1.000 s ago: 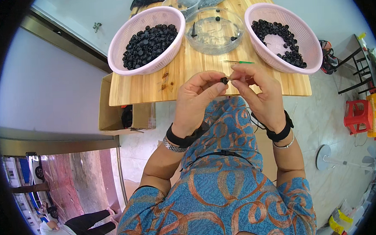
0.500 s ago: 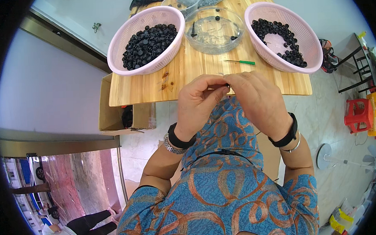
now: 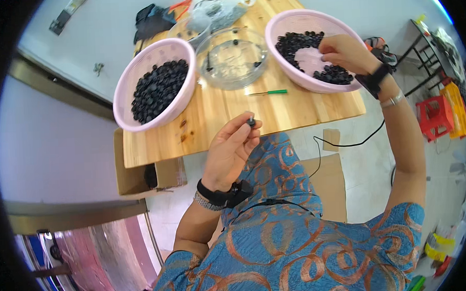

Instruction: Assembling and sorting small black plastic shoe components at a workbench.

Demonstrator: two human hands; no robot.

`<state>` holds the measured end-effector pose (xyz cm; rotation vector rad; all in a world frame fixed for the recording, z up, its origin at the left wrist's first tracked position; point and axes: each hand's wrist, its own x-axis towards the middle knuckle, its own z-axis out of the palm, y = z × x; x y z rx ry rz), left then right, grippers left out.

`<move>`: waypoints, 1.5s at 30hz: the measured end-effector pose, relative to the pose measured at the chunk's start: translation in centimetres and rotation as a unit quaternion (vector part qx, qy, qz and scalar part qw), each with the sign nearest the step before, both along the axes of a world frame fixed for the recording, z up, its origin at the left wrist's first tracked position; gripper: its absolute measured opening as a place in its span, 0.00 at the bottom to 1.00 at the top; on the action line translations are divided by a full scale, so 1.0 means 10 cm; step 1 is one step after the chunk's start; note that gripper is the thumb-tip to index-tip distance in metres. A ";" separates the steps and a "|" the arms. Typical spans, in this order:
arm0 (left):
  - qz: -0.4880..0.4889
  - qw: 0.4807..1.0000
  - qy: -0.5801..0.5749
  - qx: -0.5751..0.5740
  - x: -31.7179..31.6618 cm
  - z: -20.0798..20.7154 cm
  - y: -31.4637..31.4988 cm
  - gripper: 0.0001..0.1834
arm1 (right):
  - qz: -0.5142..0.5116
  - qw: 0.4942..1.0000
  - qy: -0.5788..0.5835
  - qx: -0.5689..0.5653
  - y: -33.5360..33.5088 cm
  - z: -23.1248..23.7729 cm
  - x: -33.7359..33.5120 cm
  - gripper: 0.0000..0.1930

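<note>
— Where do we have the black part [image 3: 251, 122]?
— Pinched at the fingertips of our left hand [image 3: 233, 150], near the table [image 3: 226, 120] edge.
— And our right hand [image 3: 343, 52]?
— Far right, in the pink basket [image 3: 292, 70], fingers bunched over the black pieces [image 3: 334, 74]; we cannot tell whether they grip one.

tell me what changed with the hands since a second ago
The right hand left the left hand and reached out into the right pink basket. The left hand stays near the table edge, pinching the small black part. Baskets, clear bowl and green screwdriver stayed put.
</note>
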<state>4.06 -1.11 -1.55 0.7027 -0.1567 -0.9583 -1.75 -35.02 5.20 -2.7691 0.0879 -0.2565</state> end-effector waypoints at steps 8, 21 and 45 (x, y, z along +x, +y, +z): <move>-0.014 1.000 0.002 0.025 -0.04 -0.11 -0.03 0.12 | -0.027 0.950 0.299 -0.092 -0.13 -0.40 0.56 0.10; 0.005 0.999 -0.029 0.015 0.04 -0.09 -0.03 0.16 | -0.001 0.938 0.285 -0.198 0.06 -0.37 0.59 0.09; 0.054 0.997 -0.057 0.006 -0.21 0.02 0.20 0.13 | -0.031 0.941 0.313 -0.126 0.12 -0.43 0.73 0.07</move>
